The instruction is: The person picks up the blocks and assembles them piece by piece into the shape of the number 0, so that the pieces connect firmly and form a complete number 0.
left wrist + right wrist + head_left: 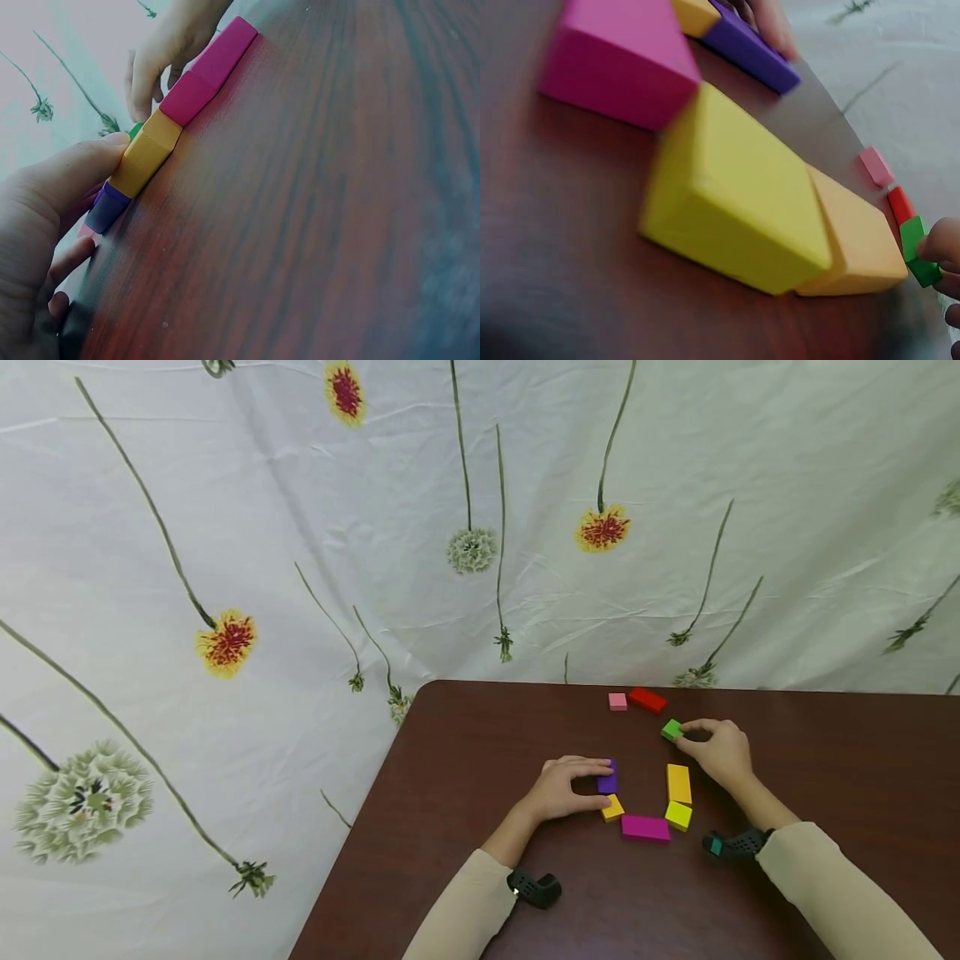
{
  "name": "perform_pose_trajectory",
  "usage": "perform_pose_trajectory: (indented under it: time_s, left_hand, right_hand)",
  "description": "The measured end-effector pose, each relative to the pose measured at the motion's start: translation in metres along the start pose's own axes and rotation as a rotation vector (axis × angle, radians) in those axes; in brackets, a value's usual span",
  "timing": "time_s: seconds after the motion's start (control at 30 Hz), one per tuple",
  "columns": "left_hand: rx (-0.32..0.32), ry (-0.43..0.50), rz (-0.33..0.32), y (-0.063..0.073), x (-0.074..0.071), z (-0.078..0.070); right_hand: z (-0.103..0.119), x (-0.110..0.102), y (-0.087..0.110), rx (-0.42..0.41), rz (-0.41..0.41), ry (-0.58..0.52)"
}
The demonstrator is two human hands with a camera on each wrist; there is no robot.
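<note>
My right hand (pixel 723 753) pinches a green block (pixel 672 730) by its right side between thumb and fingers, beyond the orange-yellow oblong block (pixel 678 783). To the left, my left hand (pixel 564 789) spreads fairly straight fingers beside two blocks. Its thumb touches the small orange block (pixel 146 154), while the forefinger lies at the far end of the purple block (pixel 607 778). A magenta block (pixel 645 828) forms the near side of this U-shaped row. At its right corner sits a yellow block (pixel 742 195), against the near end of the orange-yellow one.
Farther back on the dark brown table (pixel 480 727) lie a pink block (pixel 617 702) and a red block (pixel 647 699), close together. A flower-printed cloth (pixel 540 602) hangs behind the table's far edge. Both wrists wear dark bands.
</note>
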State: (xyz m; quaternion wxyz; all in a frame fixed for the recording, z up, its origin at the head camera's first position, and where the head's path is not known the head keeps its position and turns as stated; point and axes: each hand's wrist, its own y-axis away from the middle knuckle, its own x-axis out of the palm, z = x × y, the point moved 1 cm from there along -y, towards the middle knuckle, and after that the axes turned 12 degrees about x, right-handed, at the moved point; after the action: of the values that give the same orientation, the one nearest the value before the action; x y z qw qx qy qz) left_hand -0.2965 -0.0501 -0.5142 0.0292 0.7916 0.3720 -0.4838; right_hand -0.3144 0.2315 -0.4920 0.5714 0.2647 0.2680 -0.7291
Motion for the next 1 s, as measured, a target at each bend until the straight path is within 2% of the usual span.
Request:
perform_pose_trajectory:
  time_s: [0.47, 1.0]
  left_hand:
    - [-0.006, 0.006, -0.006, 0.000, 0.000, 0.003]
    - [-0.012, 0.008, -0.004, -0.001, 0.001, 0.001]
  right_hand:
    - [0.009, 0.004, 0.024, -0.009, 0.003, -0.019]
    - [0.022, 0.013, 0.036, 0.085, 0.006, 0.018]
